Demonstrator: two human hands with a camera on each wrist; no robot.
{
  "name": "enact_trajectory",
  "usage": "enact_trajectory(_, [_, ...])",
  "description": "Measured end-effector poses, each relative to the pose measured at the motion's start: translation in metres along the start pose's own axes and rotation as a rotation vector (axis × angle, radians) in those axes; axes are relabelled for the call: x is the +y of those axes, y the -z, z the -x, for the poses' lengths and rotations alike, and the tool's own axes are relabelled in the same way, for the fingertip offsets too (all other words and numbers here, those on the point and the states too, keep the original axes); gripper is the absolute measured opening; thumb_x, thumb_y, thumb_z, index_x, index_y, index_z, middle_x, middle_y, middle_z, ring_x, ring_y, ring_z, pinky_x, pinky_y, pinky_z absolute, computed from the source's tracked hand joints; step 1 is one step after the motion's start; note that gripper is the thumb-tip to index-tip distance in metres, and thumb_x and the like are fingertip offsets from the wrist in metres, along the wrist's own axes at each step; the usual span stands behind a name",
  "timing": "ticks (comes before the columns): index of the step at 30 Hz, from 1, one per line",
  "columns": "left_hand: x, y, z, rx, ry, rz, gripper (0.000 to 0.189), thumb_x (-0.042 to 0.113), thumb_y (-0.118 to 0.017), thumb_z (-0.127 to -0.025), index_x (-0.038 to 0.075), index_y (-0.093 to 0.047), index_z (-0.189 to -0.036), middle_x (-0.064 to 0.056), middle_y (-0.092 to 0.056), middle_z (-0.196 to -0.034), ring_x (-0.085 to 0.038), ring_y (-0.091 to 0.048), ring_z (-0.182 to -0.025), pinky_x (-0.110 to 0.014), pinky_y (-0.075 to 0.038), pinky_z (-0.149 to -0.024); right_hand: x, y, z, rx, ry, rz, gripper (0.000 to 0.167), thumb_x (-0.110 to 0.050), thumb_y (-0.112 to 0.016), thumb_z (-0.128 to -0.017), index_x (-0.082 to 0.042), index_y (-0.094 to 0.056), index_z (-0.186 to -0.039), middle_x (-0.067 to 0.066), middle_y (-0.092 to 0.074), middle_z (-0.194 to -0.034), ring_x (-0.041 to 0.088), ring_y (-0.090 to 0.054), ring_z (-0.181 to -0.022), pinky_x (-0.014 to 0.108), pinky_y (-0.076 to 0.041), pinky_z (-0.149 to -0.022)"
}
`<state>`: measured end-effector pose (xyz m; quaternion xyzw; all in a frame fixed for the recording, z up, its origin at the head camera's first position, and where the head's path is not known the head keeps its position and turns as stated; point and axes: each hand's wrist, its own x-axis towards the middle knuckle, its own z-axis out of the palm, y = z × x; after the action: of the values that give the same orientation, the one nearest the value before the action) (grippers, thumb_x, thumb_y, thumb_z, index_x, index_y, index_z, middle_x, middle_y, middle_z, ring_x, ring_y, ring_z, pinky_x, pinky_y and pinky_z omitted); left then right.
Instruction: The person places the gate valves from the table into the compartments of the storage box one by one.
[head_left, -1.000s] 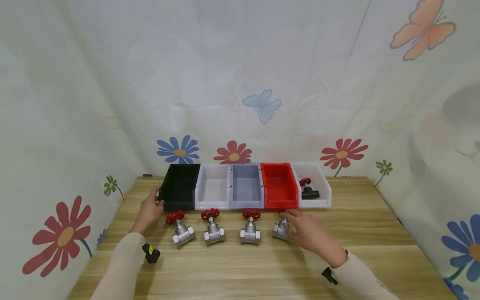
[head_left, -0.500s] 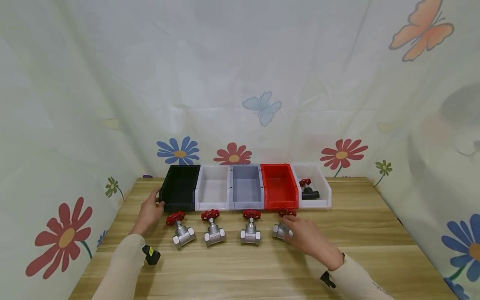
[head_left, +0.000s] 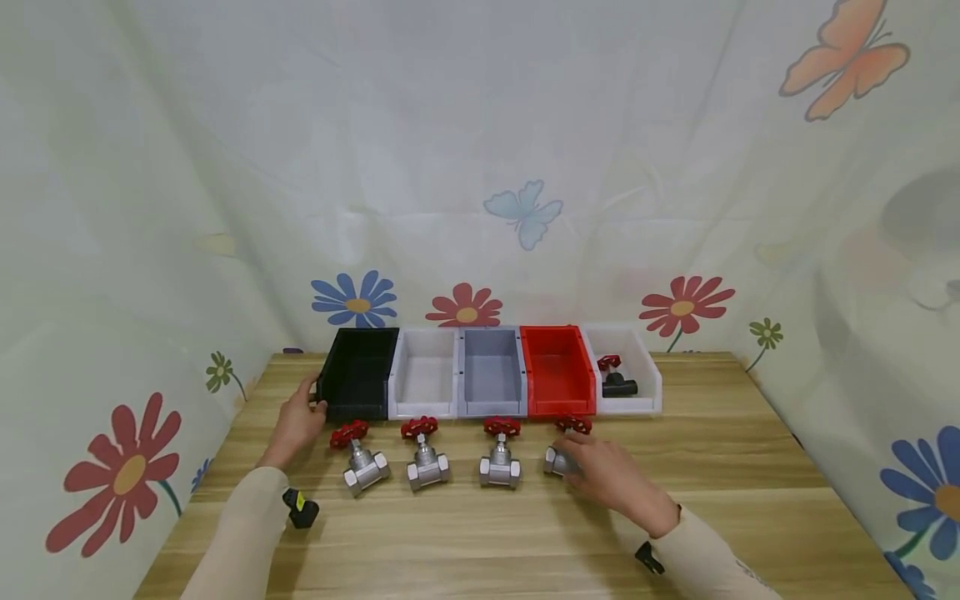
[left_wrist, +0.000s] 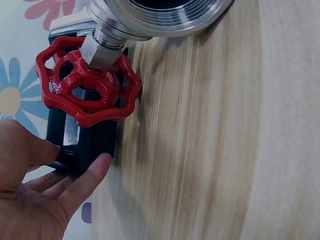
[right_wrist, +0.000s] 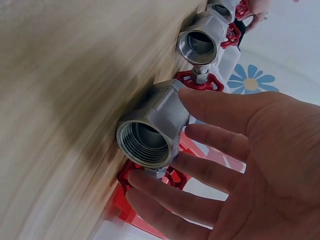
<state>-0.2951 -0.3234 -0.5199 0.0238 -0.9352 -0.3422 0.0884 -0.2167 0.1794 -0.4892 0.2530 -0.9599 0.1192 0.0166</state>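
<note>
Four-sided black bin [head_left: 358,375] stands at the left end of a row, my left hand [head_left: 297,423] at its side. In the left wrist view, the left thumb and fingers [left_wrist: 82,187] hold the bin's corner. My right hand [head_left: 611,475] is at the rightmost metal valve [head_left: 557,461], partly hiding it. In the right wrist view, the thumb lies at that valve's body [right_wrist: 155,120], and the loosely extended fingers reach beside its red handwheel [right_wrist: 176,177]. Other red-wheeled valves stand left of it: one valve [head_left: 499,467], another valve [head_left: 428,468] and a tilted valve [head_left: 366,469].
Right of the black bin are a white bin [head_left: 426,404], a grey bin [head_left: 491,404], a red bin [head_left: 561,404] and a second white bin [head_left: 637,404]. The last contains a black pipe fitting [head_left: 619,387] with a red handwheel. A flowered curtain [head_left: 480,125] hangs behind the wooden table [head_left: 450,542].
My right hand has shifted slightly down from the rightmost valve's top, uncovering its red handwheel. My left hand stays at the black bin.
</note>
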Motion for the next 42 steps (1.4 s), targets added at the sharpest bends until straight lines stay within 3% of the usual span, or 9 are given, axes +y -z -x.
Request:
enact_trajectory(13, [0.001,0.000,-0.001,-0.003,0.016,0.000,0.054,0.005,-0.045,-0.098,-0.003,-0.030,-0.149,-0.041,-0.055,-0.127,-0.050,-0.058,-0.114,-0.058,-0.047,-0.095,-0.002,-0.005,-0.008,-0.038,-0.023,-0.021,0.047,-0.015,-0.078,-0.081,-0.013,-0.065,-0.126,0.008,-0.066,-0.127,0.028,-0.067,-0.104,0.049,-0.054,-0.086])
enact_trajectory(25, [-0.001,0.000,0.001,-0.012,0.036,-0.006,0.055,0.006,-0.045,-0.099,-0.001,-0.027,-0.151,-0.041,-0.052,-0.130,-0.049,-0.058,-0.115,-0.058,-0.047,-0.096,0.000,-0.016,-0.015,-0.015,-0.022,-0.010,0.045,-0.017,-0.079,-0.081,-0.014,-0.067,-0.125,0.006,-0.067,-0.125,0.026,-0.066,-0.106,0.047,-0.053,-0.090])
enact_trajectory(36, [-0.002,0.000,0.000,-0.013,0.031,0.003,0.055,0.007,-0.045,-0.099,0.000,-0.028,-0.151,-0.039,-0.053,-0.130,-0.049,-0.056,-0.117,-0.059,-0.046,-0.097,0.000,-0.021,-0.018,-0.055,-0.053,0.015,0.050,-0.020,-0.080,-0.080,-0.016,-0.064,-0.128,0.008,-0.063,-0.125,0.029,-0.064,-0.105,0.050,-0.053,-0.087])
enact_trajectory(42, [-0.002,-0.001,0.000,-0.031,0.045,0.007,0.056,0.008,-0.043,-0.099,0.000,-0.025,-0.152,-0.039,-0.050,-0.135,-0.050,-0.055,-0.119,-0.060,-0.045,-0.098,-0.001,-0.020,-0.016,-0.034,-0.039,0.030,0.050,-0.019,-0.080,-0.080,-0.012,-0.064,-0.126,0.010,-0.063,-0.124,0.031,-0.064,-0.105,0.050,-0.053,-0.086])
